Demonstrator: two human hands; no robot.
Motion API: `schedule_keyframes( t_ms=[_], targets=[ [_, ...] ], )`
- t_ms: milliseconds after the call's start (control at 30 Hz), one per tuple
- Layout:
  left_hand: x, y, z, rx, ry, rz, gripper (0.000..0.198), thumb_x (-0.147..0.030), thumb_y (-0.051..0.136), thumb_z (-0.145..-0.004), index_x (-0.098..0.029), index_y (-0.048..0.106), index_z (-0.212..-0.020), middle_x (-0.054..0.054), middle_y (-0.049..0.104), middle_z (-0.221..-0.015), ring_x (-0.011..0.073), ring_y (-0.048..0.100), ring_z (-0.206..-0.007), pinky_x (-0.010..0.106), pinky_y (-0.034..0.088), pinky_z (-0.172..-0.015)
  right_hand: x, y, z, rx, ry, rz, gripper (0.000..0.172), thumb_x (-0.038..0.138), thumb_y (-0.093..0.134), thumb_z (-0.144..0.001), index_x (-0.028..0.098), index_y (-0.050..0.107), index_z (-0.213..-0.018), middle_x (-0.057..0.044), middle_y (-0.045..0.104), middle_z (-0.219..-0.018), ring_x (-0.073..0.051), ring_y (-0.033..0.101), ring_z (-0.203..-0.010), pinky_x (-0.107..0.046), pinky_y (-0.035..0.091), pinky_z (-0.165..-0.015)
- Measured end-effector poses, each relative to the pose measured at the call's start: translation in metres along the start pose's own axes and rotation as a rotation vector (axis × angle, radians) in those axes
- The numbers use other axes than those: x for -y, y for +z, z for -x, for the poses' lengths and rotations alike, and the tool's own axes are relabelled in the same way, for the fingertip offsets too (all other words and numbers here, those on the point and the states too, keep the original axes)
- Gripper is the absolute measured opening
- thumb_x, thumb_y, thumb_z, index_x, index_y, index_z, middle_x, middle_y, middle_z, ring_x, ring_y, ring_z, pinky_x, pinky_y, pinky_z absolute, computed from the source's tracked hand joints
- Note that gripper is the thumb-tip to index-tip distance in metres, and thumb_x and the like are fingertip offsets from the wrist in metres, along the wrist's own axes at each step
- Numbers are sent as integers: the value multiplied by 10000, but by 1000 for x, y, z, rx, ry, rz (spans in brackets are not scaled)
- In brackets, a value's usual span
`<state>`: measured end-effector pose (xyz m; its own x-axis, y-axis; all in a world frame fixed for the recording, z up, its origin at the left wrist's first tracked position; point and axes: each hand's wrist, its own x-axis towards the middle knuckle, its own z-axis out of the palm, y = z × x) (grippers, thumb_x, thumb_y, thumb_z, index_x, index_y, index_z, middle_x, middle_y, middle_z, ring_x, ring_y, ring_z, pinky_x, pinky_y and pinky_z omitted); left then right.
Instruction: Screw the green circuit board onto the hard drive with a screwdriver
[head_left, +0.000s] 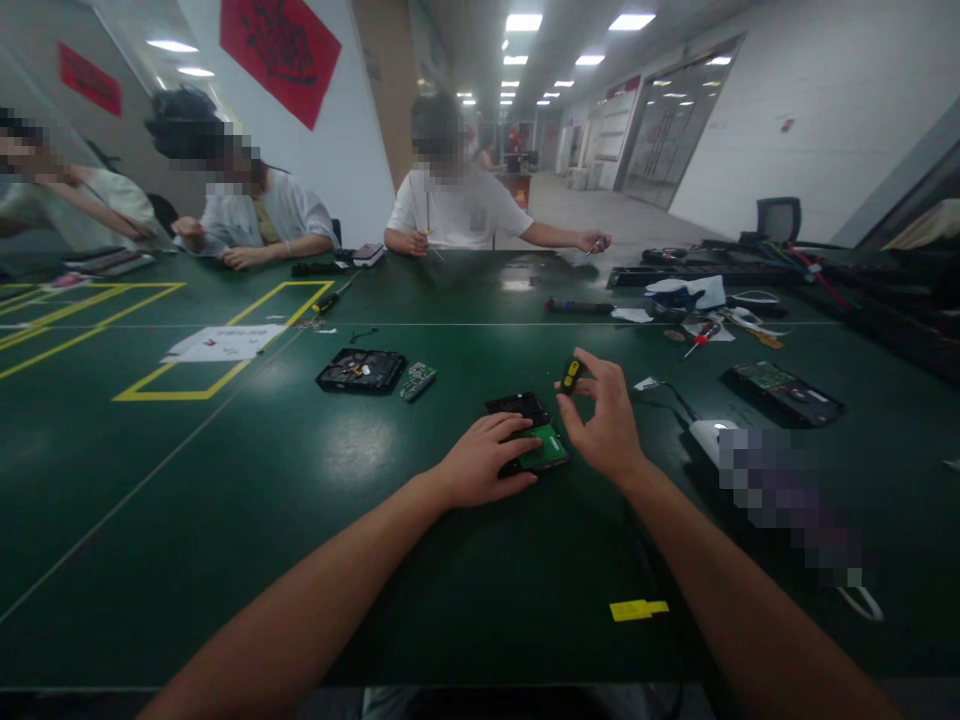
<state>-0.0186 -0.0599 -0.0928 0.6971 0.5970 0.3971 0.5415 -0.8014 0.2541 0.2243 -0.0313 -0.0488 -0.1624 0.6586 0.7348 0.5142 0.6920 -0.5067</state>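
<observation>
A black hard drive (519,408) with a green circuit board (549,447) lies on the dark green table (375,560) in front of me. My left hand (487,460) rests flat on its near edge, fingers stretched over the board. My right hand (604,415) hovers just right of the drive and pinches a black-and-yellow screwdriver handle (571,374) held upright above it.
A second opened drive (361,370) and a loose green board (418,381) lie farther left. Another drive (784,390), tools and cables sit at the right. A yellow tag (637,609) lies near me. Three people sit across the table. Yellow tape lines mark the left.
</observation>
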Motion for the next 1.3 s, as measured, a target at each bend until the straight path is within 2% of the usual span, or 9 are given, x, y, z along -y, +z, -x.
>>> schedule_keyframes(
  t_ms=[167, 367, 600, 700, 800, 900, 1133, 1300],
  targets=[
    [0, 0, 0, -2, 0, 7, 538, -503, 706, -972, -246, 634, -1438, 143, 555, -1548, 359, 498, -1456, 570, 433, -1190, -3, 0, 0, -48, 1, 30, 640, 301, 750, -930, 330, 464, -1503, -113, 530, -1335, -248, 699, -975, -492, 657, -875],
    [1, 1, 0, 7, 2, 0, 545, -509, 703, -974, -227, 639, -1435, 149, 550, -1551, 355, 495, -1458, 559, 430, -1193, -5, -2, 1, -79, 9, 110, 559, 362, 729, -956, 318, 496, -1462, -106, 627, -1352, -239, 730, -909, -500, 637, -895],
    [-1, -3, -1, 14, -8, 16, 535, -506, 701, -973, -237, 641, -1431, 151, 561, -1542, 361, 503, -1454, 577, 433, -1185, -4, 3, 3, -54, 55, 51, 630, 315, 628, -1003, 306, 363, -1575, -152, 593, -1469, -255, 754, -983, -512, 627, -945],
    [-1, -2, -1, 14, -8, 25, 550, -498, 718, -961, -245, 633, -1442, 150, 559, -1544, 366, 500, -1456, 583, 430, -1186, -3, 1, 2, -52, 33, 84, 629, 330, 656, -987, 313, 393, -1559, -140, 605, -1425, -258, 729, -976, -530, 624, -944],
    [0, -1, 0, 14, -11, 27, 554, -500, 719, -959, -245, 632, -1442, 150, 552, -1550, 368, 488, -1465, 587, 424, -1189, -2, -2, -1, -58, -13, 149, 599, 335, 689, -967, 330, 460, -1520, -103, 638, -1261, -269, 685, -981, -536, 622, -924],
    [1, 0, 0, 16, -16, 30, 551, -508, 714, -962, -249, 632, -1441, 146, 549, -1555, 367, 486, -1467, 588, 427, -1186, -1, -3, -2, -37, -26, 169, 598, 317, 670, -980, 354, 457, -1537, -74, 648, -1133, -273, 670, -967, -545, 615, -924],
    [0, -1, -1, 18, -2, 3, 542, -512, 689, -983, -231, 634, -1444, 153, 552, -1548, 358, 493, -1460, 567, 428, -1192, -1, 0, 1, -10, 14, 108, 653, 289, 624, -998, 350, 386, -1602, -99, 663, -1348, -285, 699, -1073, -555, 586, -1000],
    [-1, -1, -1, 14, -8, 4, 551, -516, 698, -976, -239, 628, -1448, 146, 552, -1551, 359, 487, -1466, 575, 425, -1193, -3, -1, 1, -21, 18, 154, 682, 330, 683, -967, 363, 403, -1588, -82, 700, -1234, -293, 696, -1038, -575, 579, -998]
  ],
)
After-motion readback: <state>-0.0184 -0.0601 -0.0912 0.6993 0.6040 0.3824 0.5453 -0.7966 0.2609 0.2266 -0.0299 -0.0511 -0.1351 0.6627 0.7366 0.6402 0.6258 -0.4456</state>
